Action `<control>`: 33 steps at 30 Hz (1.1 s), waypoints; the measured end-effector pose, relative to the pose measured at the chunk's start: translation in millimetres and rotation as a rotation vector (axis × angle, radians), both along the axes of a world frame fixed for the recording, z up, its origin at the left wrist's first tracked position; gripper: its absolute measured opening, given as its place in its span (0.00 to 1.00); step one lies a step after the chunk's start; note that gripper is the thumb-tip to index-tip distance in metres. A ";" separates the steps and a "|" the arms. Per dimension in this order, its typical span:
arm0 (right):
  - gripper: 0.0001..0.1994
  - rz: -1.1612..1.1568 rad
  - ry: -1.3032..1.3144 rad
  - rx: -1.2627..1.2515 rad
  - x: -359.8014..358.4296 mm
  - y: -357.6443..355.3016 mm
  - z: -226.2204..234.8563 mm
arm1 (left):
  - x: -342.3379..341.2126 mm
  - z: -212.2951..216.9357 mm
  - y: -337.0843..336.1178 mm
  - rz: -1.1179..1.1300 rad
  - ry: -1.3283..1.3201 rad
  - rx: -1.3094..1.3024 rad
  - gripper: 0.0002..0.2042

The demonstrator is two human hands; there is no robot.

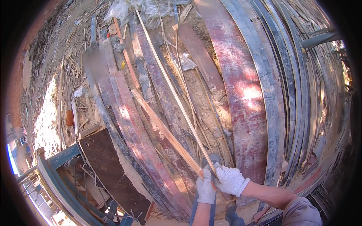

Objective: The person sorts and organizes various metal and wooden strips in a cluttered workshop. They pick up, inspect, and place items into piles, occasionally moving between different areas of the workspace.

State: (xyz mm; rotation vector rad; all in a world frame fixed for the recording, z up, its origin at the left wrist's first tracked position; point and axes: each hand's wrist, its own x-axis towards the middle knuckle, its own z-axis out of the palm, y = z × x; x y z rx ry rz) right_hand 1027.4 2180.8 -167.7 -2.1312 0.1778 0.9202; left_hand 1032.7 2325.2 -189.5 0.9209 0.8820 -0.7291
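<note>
Head view: both hands in white knit gloves, closed round the near ends of pale thin split wood strips. Left hand grips the shorter broken strip; right hand, just beside it, holds the long thin strip. Long axes run up-left, away from hands, over the reddish worn formwork planks. No containers seen.

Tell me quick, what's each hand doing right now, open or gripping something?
Left hand: gloved, closed around the near end of the wood strips.
Right hand: gloved, closed on the same wood strips, right beside the left.
</note>
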 end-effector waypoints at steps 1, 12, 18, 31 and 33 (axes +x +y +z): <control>0.19 0.022 -0.010 0.026 0.0 2.4 2.4 | 1.1 1.0 4.2 -0.141 -0.018 0.122 0.21; 0.11 -0.205 -0.241 0.034 115.9 -36.6 -117.1 | 39.8 61.7 29.3 -0.281 -0.064 0.484 0.09; 0.21 -0.178 -0.507 -0.378 301.0 -0.8 -294.0 | -2.2 80.9 44.9 -0.303 -0.071 0.352 0.20; 0.14 -0.565 -0.093 -0.107 247.4 -22.4 -231.8 | 40.3 69.7 27.2 -0.245 0.072 0.211 0.15; 0.14 -0.560 -0.066 -0.023 200.1 -28.4 -205.5 | 27.0 63.3 31.6 -0.228 -0.008 0.163 0.12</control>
